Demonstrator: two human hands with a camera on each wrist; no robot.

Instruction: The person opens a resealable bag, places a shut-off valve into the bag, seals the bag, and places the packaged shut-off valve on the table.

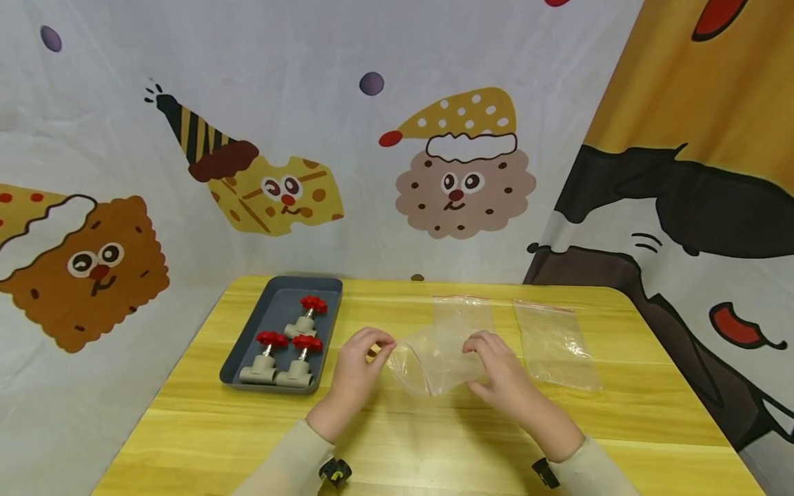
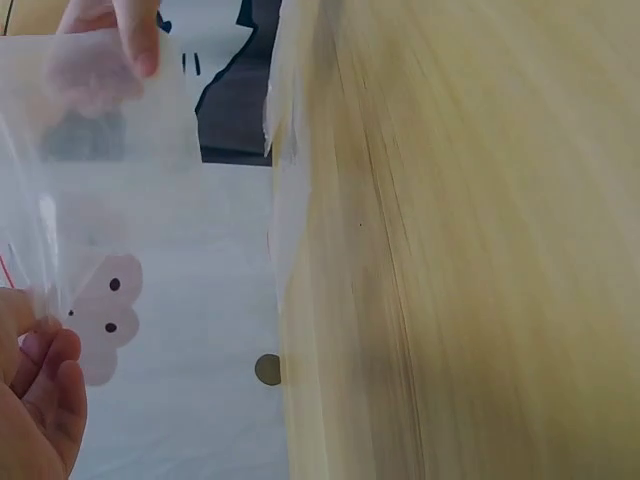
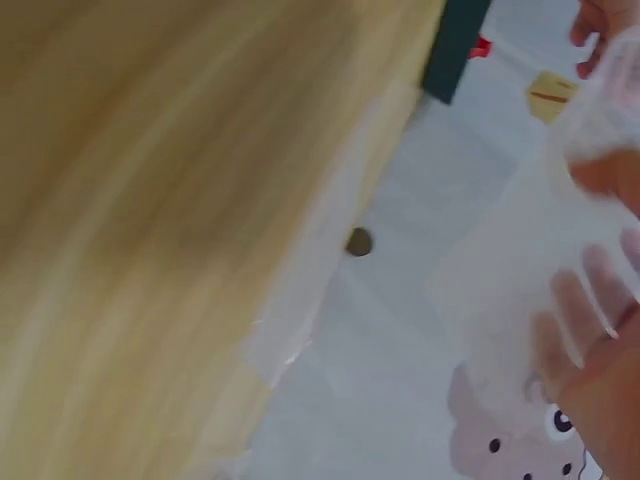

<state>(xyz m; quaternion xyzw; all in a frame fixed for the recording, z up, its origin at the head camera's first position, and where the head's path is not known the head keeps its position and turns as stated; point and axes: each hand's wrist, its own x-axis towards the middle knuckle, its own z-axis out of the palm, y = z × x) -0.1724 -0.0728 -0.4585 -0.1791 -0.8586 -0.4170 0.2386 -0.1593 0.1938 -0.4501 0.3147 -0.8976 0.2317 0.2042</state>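
A clear zip bag (image 1: 449, 372) with a red line near its mouth is held above the table, between both hands. My left hand (image 1: 360, 362) pinches its mouth edge between thumb and fingertips. At the other end is my right hand (image 1: 505, 372), its thumb apart from the fingers. In the right wrist view, the fingers (image 3: 590, 310) show through the film, while the blurred thumb (image 3: 605, 178) lies on the nearer side. The left wrist view also has the bag (image 2: 120, 190) stretched between the left hand (image 2: 40, 400) and the right hand (image 2: 110, 45).
A dark grey tray (image 1: 248, 331) at the table's left holds several beige pipe valves (image 1: 294, 375) with red handwheels. Two more zip bags lie flat: one behind the held bag (image 1: 462, 310), one farther right (image 1: 555, 344). A cartoon-printed curtain (image 1: 347, 255) hangs behind the table.
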